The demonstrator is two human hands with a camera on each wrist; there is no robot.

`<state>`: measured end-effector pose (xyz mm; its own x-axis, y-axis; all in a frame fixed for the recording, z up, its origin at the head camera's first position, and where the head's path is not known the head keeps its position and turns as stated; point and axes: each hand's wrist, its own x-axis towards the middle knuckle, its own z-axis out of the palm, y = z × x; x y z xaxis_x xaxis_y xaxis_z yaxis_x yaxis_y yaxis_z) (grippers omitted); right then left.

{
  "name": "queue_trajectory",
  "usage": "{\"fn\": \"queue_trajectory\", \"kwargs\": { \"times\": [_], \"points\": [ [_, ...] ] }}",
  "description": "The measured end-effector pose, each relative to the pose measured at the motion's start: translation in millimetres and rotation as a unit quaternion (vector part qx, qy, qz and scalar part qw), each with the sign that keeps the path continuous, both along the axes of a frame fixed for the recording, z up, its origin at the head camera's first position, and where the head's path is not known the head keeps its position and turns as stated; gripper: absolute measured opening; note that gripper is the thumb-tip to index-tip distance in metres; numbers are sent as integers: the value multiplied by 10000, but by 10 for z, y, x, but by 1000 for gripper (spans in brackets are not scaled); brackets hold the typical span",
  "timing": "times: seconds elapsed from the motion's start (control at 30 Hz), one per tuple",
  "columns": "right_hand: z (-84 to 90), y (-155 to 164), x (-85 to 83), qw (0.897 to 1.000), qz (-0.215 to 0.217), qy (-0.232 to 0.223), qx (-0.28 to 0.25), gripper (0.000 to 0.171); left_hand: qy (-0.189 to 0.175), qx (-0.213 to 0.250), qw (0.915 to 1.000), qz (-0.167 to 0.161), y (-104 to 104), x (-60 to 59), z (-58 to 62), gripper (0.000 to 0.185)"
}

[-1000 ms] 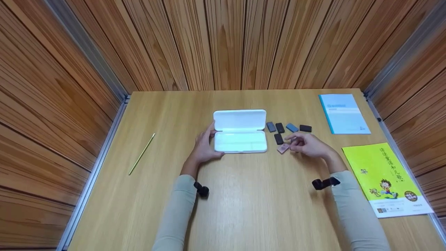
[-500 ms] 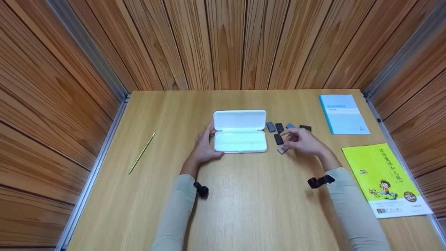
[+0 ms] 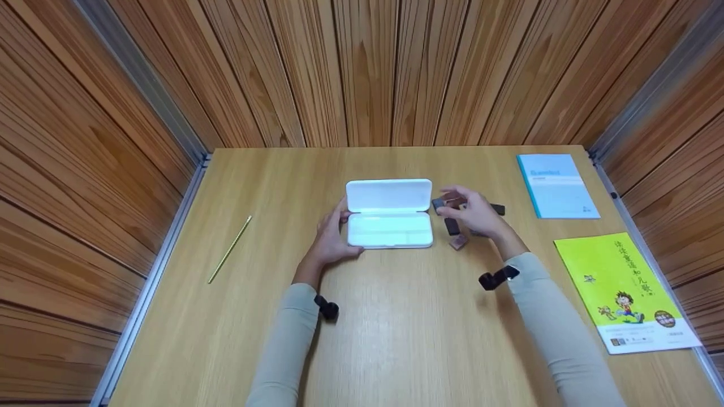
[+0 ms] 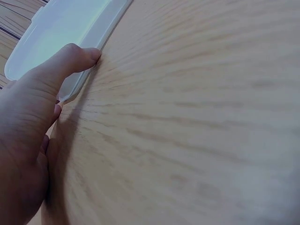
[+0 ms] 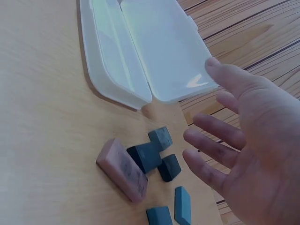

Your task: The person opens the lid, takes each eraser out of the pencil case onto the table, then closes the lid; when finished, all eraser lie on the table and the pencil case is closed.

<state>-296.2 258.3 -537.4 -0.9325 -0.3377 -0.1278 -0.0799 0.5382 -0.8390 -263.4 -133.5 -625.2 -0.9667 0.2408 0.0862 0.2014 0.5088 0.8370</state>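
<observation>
Two arms in pale sleeves reach out over a wooden surface. A small black camera sits on each wrist.

The left hand rests at the left end of a white box. Its thumb tip presses against the rim of the box, and the other fingers curl loosely by the corner. In the left wrist view the thumb touches the white edge. The box lies open, with its lid flat behind the tray. The tray is near the middle of the surface.

The right hand hovers just to the right of the box. Its fingers are spread apart and a bit bent, and they hold nothing. Under and around this hand lie some small erasers. A pink eraser is closest to the person and lies a little apart from the hand. A black eraser lies just behind the pink one, near the corner of the box. A grey eraser lies next to the lid, right by the fingertips. Another black eraser peeks out on the far side of the hand.

A yellow book lies at the right edge. A blue booklet lies farther back. A green pencil lies far off to the left.
</observation>
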Motion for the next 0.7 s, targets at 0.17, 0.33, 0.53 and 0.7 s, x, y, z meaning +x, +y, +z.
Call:
{"fn": "queue_trajectory", "kwargs": {
  "times": [0.17,0.33,0.53,0.7],
  "points": [
    [-7,-121,-87,9993,-59,-132,-338,67,-27,19,10000,-6,-2,-1,-6,137],
    [-66,-235,-161,9974,-188,-182,-676,73,-45,51,10000,42,0,4,-3,137],
    [-155,-354,-184,9923,-228,-512,-1108,78,-115,-20,9999,71,7,11,3,137],
    [-168,-410,-174,9903,-233,-504,-1273,75,-155,28,9998,127,-4,17,13,139]
  ]
}}
